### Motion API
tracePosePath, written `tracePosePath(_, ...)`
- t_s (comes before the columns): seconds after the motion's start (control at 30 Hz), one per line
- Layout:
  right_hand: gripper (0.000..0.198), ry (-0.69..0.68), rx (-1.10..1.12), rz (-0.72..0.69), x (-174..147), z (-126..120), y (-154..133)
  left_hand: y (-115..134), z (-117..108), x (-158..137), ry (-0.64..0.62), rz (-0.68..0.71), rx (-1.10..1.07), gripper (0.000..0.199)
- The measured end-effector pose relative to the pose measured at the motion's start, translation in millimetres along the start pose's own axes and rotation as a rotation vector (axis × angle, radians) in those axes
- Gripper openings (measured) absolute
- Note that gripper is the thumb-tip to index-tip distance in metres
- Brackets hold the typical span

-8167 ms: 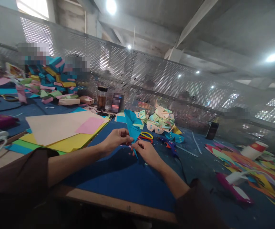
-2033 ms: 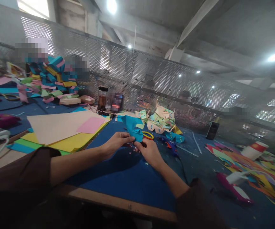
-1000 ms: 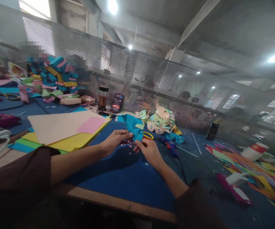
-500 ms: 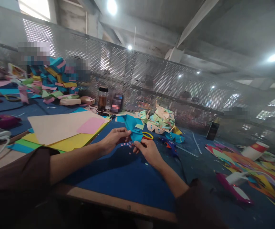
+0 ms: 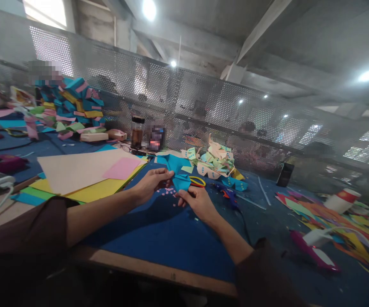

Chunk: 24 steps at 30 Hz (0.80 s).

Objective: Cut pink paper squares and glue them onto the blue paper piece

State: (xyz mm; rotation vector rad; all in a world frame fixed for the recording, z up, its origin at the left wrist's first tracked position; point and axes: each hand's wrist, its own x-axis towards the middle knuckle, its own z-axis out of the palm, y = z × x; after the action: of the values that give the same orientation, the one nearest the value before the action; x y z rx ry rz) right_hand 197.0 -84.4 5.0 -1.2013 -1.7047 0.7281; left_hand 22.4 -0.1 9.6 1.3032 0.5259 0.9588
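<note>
On my remote feed I judged the blue paper [image 5: 181, 182] at mid-frame only part-folded, creased yet flaring at its top, pinched in the left hand [image 5: 153, 184], its lower edge by the right hand [image 5: 201, 204], whose grip I couldn't tell, above the tabletop [image 5: 168, 238].

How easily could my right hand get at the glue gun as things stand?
Likely yes: the glue gun lies just beyond your right hand with nothing visibly between, though that hand is busy at the folded blue paper.

Forearms [image 5: 103, 217] angled inward — left hand [image 5: 154, 184], right hand [image 5: 200, 204] near each other, both pinching.
</note>
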Motion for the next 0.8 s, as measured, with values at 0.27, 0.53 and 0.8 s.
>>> tracePosePath(0.27, 0.043, -0.029, 0.087, -0.014, 2.2, 1.5, 5.9, 0.3, 0.0, -0.3, 0.033, 0.007, -0.061, 0.034)
tracePosePath(0.53, 0.052, -0.043, 0.172, 0.021, 4.5, 3.1, 9.5, -0.3, -1.9, 2.3, 0.055, -0.015, -0.096, 0.035)
tracePosePath(0.8, 0.056, -0.005, 0.438, 0.201, 5.3, -1.7, 3.4, -0.7, -2.6, 2.6, 0.089, -0.034, -0.119, 0.031)
